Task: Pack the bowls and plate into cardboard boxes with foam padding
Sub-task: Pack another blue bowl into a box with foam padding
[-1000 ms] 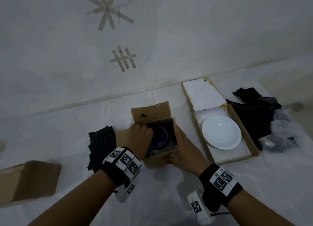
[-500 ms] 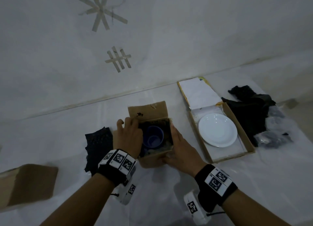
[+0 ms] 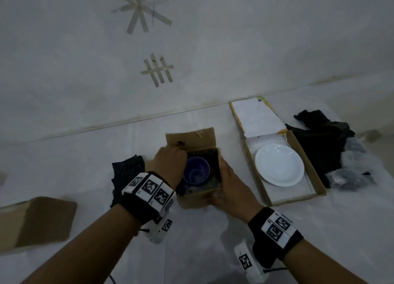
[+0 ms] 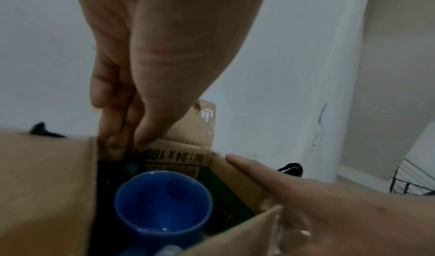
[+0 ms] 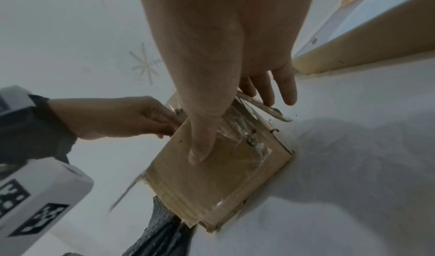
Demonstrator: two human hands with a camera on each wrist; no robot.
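A deep blue bowl (image 3: 196, 170) sits inside a brown cardboard box (image 3: 197, 197) lined with black foam (image 3: 210, 153). To the right, a white plate (image 3: 279, 164) lies on white padding (image 3: 287, 195). Black-and-white checkered tags (image 3: 151, 186) mark both wrists.

My arms are bare, and each wrist wears a black band (image 3: 142, 207) topped with white square tags printed with black block codes, a white camera pod (image 3: 247, 262) with its own code tag slung beneath, and a thin black cable (image 3: 275, 269) trailing from the right one.
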